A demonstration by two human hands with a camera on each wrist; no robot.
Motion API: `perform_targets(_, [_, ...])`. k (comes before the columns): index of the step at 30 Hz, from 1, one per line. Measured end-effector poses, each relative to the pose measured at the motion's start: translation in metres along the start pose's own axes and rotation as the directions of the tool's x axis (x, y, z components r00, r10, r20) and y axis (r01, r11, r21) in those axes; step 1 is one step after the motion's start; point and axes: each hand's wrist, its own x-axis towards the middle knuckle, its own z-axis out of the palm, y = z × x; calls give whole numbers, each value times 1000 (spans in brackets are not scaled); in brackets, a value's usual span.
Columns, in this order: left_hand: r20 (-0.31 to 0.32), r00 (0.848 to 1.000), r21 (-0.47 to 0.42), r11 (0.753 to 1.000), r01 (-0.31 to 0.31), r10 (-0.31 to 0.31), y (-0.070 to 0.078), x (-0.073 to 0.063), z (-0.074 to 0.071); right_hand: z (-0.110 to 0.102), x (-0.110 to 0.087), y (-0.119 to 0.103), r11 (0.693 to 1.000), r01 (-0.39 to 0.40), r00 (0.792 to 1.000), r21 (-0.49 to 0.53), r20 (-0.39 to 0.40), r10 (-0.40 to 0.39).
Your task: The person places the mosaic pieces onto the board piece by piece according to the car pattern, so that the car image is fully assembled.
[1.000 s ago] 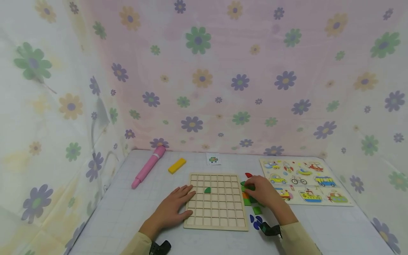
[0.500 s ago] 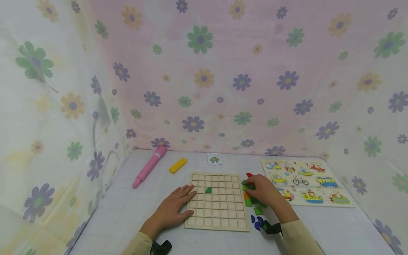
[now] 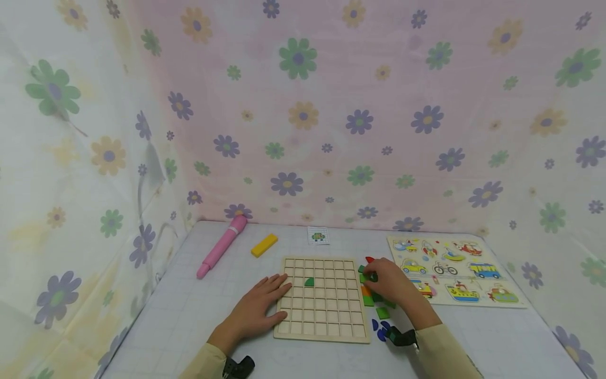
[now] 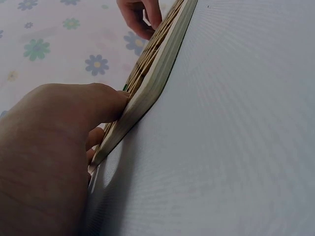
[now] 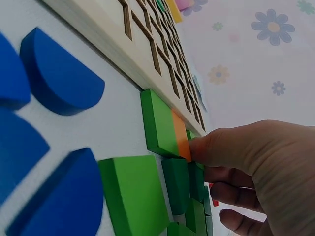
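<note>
A wooden grid board lies flat on the table, one green quarter-circle piece in an upper-left cell. My left hand rests on its left edge, fingers spread; in the left wrist view the thumb lies on the rim. My right hand is at the loose pieces along the board's right side, thumb and index fingertips together at a dark green piece, which they seem to pinch. Beside the thumb, an orange piece and a light green piece lie against the board.
Several blue rounded pieces and a green square lie nearer me; a red piece lies beyond. A picture puzzle board is at the right. Behind stand a pattern card, a yellow block and a pink stick.
My right fingertips shift slightly among the green pieces, and a green piece by the board's edge shows more plainly. The left hand stays where it was. The head view shifts slightly.
</note>
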Motion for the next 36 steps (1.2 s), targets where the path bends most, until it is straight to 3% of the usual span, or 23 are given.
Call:
perform_targets(9, [15, 1000, -5, 1000, 18, -18, 1, 0, -1, -4, -1, -2, 999, -9, 1000, 45, -28, 10])
perform_targets(16, [9, 1000, -10, 1000, 17, -17, 1, 0, -1, -4, 0, -5, 997, 33, 998, 65, -63, -29])
perform_targets(36, [31, 999, 1, 1000, 31, -31, 0, 2, 0, -2, 4, -30, 994, 59, 996, 95, -75, -51])
